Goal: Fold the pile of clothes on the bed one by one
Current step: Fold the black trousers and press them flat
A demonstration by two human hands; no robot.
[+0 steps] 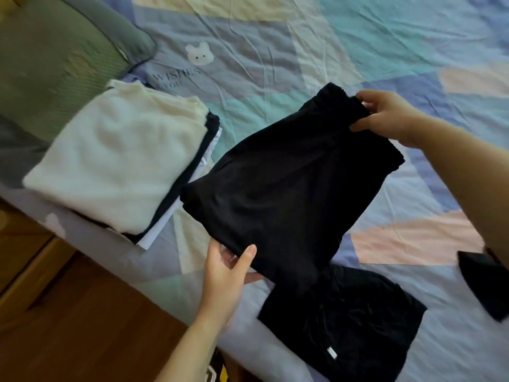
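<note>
Two hands hold a folded black cloth [286,188] up over the middle of the bed [303,51]. The left hand [228,274] pinches its near corner, thumb on top. The right hand [385,117] pinches its far edge. A stack [115,164] with a white top sits near the bed's left edge. Another black cloth [344,323] lies flat by the near edge. A green pillow [52,56] is in the far left corner.

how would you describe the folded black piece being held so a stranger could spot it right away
On the patchwork bedspread, right of the stack topped by a cream sweater, the folded black garment is gripped by the left hand and right hand. Unlike the other black garment lying flat nearer the bed's edge, both hands hold it.
</note>
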